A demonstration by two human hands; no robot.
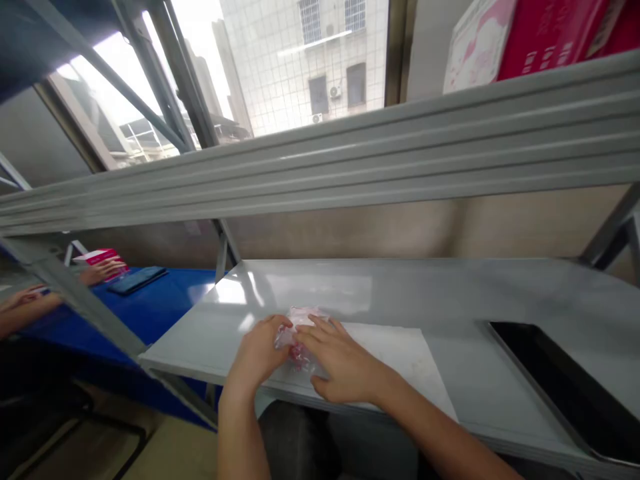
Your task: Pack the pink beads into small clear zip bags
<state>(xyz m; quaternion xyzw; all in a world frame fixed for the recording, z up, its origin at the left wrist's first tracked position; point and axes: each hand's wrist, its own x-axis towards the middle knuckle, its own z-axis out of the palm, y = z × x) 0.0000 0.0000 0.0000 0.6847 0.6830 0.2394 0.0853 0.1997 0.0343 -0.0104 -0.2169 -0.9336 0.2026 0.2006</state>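
Observation:
A crinkled clear plastic bag with pink print lies near the front edge of the grey table, partly over a white sheet. At its left side, my left hand has its fingers curled, with thumb and forefinger closed on the plastic. My right hand rests over the bag's right side, fingers stretched out and apart, pressing on it from above. Between the hands, the bag's middle shows; its edges are partly hidden under my fingers. What is inside the bag, if anything, cannot be made out.
A black tablet-like device lies on the right. A grey shelf beam crosses above the table, with pink-and-white boxes on top. At left, another person's hands hold a pink box over a blue table.

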